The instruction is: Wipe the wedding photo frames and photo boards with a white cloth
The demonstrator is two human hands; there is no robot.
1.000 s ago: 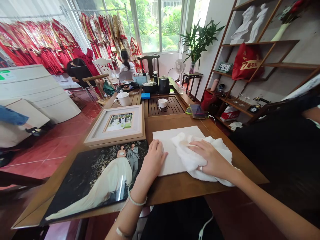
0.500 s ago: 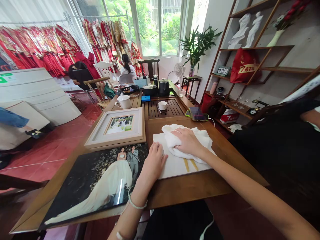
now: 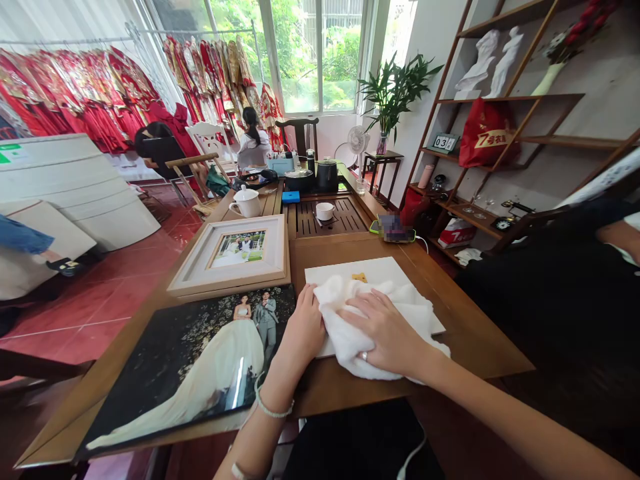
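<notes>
My right hand [image 3: 390,331] presses on a bunched white cloth [image 3: 345,330], its fingers bent into the fabric. The cloth covers much of a flat white board [image 3: 330,270] on the table and hangs over its near edge. Near the board's far side, a small tan-yellow piece or mark [image 3: 359,277] shows above the cloth. My left hand [image 3: 307,325] rests along the board's left edge, fingers stretched forward, close beside the cloth. Left of that hand lies a glossy black wedding photo panel [image 3: 200,367]. A framed wedding photo [image 3: 233,257] lies behind the panel.
Behind the board, a slatted tea tray [image 3: 345,217] holds a small white cup [image 3: 325,211]. A lidded white mug [image 3: 245,202] stands behind the frame. A phone [image 3: 395,230] with a cable lies at the right edge. A person in black [image 3: 530,287] is at the right.
My right hand has drawn the cloth toward me, down over the board's near edge. The board's far part and the tan piece now show. My left hand stays at the left edge.
</notes>
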